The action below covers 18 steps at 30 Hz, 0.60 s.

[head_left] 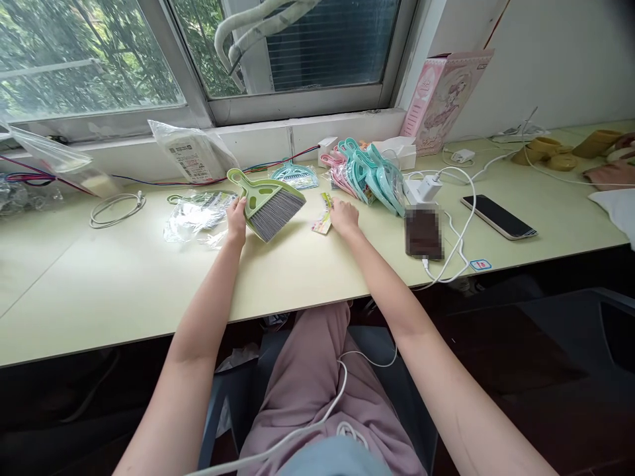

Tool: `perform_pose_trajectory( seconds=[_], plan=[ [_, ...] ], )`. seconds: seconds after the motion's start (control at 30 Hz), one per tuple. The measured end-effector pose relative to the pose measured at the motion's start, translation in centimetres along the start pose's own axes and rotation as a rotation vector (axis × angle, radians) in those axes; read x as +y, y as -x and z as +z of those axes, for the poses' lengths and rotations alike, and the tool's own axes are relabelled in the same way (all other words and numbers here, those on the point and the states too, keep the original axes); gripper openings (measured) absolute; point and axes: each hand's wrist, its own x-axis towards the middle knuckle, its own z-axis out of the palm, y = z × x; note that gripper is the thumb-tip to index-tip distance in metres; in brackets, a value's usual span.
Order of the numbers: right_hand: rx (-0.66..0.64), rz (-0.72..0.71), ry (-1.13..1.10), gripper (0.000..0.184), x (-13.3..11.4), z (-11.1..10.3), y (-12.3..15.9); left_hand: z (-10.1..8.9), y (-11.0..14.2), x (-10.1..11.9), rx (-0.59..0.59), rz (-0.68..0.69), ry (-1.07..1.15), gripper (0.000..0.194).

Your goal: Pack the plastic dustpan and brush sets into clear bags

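Observation:
My left hand (237, 221) is closed on the edge of a small green dustpan (254, 192). A hand brush (278, 213) with grey bristles lies against the pan, its bristles facing me. On the right, the fingers of my right hand (344, 215) are closed at the edge of a small printed card (323, 215) in yellow-green and white, just above or on the table. Clear plastic packaging (198, 218) with something green and grey inside lies left of my left hand.
Teal dustpan sets (374, 172) and pink ones (341, 173) are heaped behind my right hand. A blue set (295, 175) lies near the wall. Right stand a charger (427, 188), a blurred-out device (423, 233) and a phone (499, 217). Another person's hand (610, 175) shows far right.

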Motion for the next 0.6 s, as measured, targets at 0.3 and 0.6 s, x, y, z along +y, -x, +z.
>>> perform_pose_trajectory(
  seconds=[0.3,0.6],
  plan=[
    [0.203,-0.461,0.277,0.044,-2.3,-2.1,1.9,1.8,1.8,0.9,-0.261,-0.090,-0.021,0.019],
    [-0.002,-0.539,0.506,0.035,-4.5,0.4,4.6,4.9,5.4,0.4,-0.580,-0.160,-0.089,0.025]
  ],
)
